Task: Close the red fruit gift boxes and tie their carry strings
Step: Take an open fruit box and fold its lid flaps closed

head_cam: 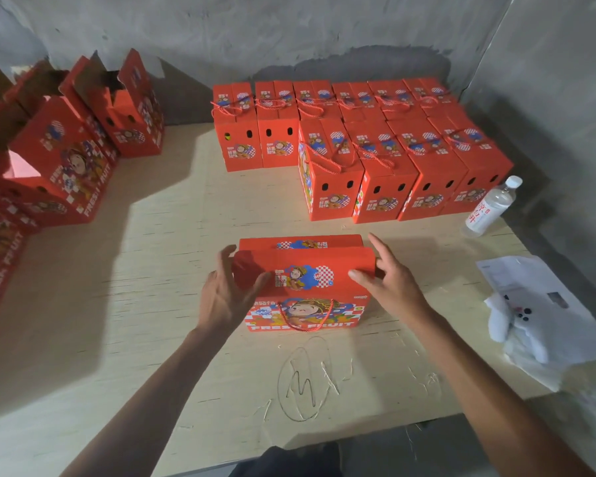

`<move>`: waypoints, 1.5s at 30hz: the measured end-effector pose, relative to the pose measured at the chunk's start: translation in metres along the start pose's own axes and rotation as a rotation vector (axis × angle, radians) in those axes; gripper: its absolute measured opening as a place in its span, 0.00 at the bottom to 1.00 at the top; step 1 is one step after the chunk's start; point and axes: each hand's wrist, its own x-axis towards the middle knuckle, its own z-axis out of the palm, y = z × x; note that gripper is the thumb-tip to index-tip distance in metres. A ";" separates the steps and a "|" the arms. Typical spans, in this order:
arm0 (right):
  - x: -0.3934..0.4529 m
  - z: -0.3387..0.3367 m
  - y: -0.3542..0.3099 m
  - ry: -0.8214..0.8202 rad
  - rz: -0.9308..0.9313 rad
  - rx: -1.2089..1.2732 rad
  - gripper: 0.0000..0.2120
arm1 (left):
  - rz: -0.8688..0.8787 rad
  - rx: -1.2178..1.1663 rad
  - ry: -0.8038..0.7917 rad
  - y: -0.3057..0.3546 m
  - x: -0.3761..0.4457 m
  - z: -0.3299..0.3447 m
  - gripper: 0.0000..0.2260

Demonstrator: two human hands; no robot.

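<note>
Pale plywood table [159,304], scratched, set against a rough grey plaster wall [289,36]. Red cardboard box [310,280] stands mid-table, long axis left to right, printed front facing the person, twisted red string [305,316] hanging down the front. Left hand [226,290] and right hand [389,273] flank its top flaps, fingers spread, gripping nothing. Behind the box: closed, tied boxes [375,156].

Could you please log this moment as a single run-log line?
stage: closing lid flaps | box: near flap folded, carry string untied | left hand: open at box end | right hand: open, pressing flap
</note>
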 end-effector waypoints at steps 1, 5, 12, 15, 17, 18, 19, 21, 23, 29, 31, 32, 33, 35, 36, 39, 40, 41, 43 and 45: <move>0.001 0.003 -0.002 0.025 -0.023 -0.038 0.35 | 0.014 0.044 0.009 0.004 0.003 0.003 0.32; 0.010 0.012 -0.001 0.057 -0.032 -0.328 0.25 | 0.143 0.277 0.016 0.010 0.008 0.017 0.19; 0.014 0.061 -0.006 0.326 -0.070 -0.341 0.15 | 0.344 0.363 0.100 0.013 0.012 0.043 0.11; 0.016 0.072 -0.009 0.449 -0.068 -0.356 0.12 | 0.332 0.333 0.071 0.025 0.014 0.052 0.09; 0.016 0.076 -0.009 0.517 -0.084 -0.354 0.11 | 0.298 0.336 0.100 0.029 0.012 0.057 0.08; 0.015 0.077 -0.009 0.550 -0.101 -0.355 0.10 | 0.293 0.334 0.130 0.030 0.011 0.058 0.08; 0.015 0.078 -0.008 0.582 -0.119 -0.360 0.10 | 0.295 0.327 0.161 0.030 0.010 0.059 0.08; 0.016 0.080 -0.008 0.628 -0.132 -0.373 0.09 | 0.306 0.301 0.213 0.028 0.008 0.060 0.08; 0.016 0.082 -0.008 0.649 -0.128 -0.383 0.09 | 0.320 0.278 0.237 0.024 0.006 0.061 0.07; 0.023 0.082 -0.009 0.628 -0.091 -0.380 0.10 | 0.306 0.228 0.231 0.024 0.011 0.062 0.06; 0.025 0.082 -0.008 0.624 -0.072 -0.378 0.11 | 0.272 0.207 0.214 0.026 0.012 0.060 0.06; 0.025 0.083 -0.008 0.623 -0.067 -0.378 0.11 | 0.256 0.202 0.210 0.027 0.012 0.060 0.06; 0.026 0.083 -0.007 0.619 -0.069 -0.381 0.11 | 0.238 0.197 0.206 0.027 0.012 0.060 0.06; 0.026 0.083 -0.005 0.604 -0.083 -0.396 0.12 | 0.195 0.197 0.193 0.030 0.014 0.059 0.08; 0.027 0.082 -0.005 0.596 -0.082 -0.411 0.12 | 0.174 0.208 0.182 0.032 0.015 0.058 0.09; 0.030 0.079 -0.006 0.566 -0.072 -0.479 0.13 | 0.162 0.299 0.110 0.037 0.021 0.057 0.12; 0.031 0.079 -0.007 0.542 -0.085 -0.507 0.13 | 0.166 0.339 0.070 0.038 0.022 0.058 0.11; 0.033 0.079 -0.007 0.519 -0.095 -0.532 0.13 | 0.164 0.376 0.028 0.039 0.023 0.059 0.11; 0.033 0.079 -0.010 0.481 -0.081 -0.557 0.12 | 0.135 0.412 -0.033 0.041 0.024 0.061 0.11; 0.032 0.079 -0.011 0.468 -0.039 -0.554 0.11 | 0.104 0.384 -0.058 0.042 0.024 0.063 0.12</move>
